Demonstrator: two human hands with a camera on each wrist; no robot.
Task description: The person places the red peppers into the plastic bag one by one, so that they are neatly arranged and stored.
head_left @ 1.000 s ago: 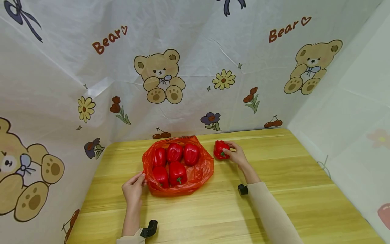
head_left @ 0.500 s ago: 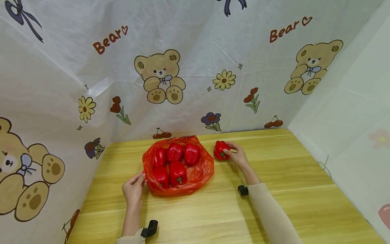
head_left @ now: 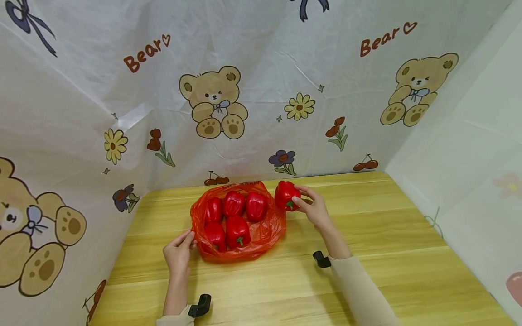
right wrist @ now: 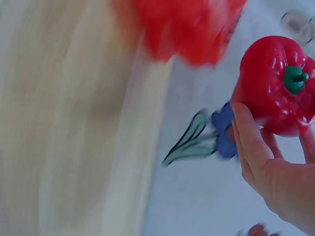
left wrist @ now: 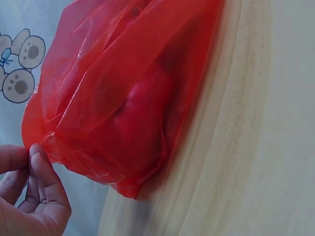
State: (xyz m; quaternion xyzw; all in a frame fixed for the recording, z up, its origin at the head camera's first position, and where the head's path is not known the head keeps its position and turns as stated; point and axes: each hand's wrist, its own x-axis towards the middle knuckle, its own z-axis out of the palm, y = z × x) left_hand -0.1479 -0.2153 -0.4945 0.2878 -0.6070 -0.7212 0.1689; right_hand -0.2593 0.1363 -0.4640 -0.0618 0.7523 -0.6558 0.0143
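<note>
My left hand pinches the left rim of a red plastic bag between thumb and fingers. The bag lies open on the table with several red bell peppers inside. In the left wrist view, the bag's side shows a pepper's shape through the thin film. My right hand grips one red bell pepper just beyond the bag's right edge. Seen from the right wrist, this pepper has a green stem and is held off the table.
The wood-grain table extends in front of the bag and to its right. A white sheet printed with bears and flowers hangs behind the table and at its sides. Each wrist wears a small black camera.
My right hand has lifted the bell pepper from the table and moved it left, up to the bag's right edge. The left hand and the bag have stayed in place.
</note>
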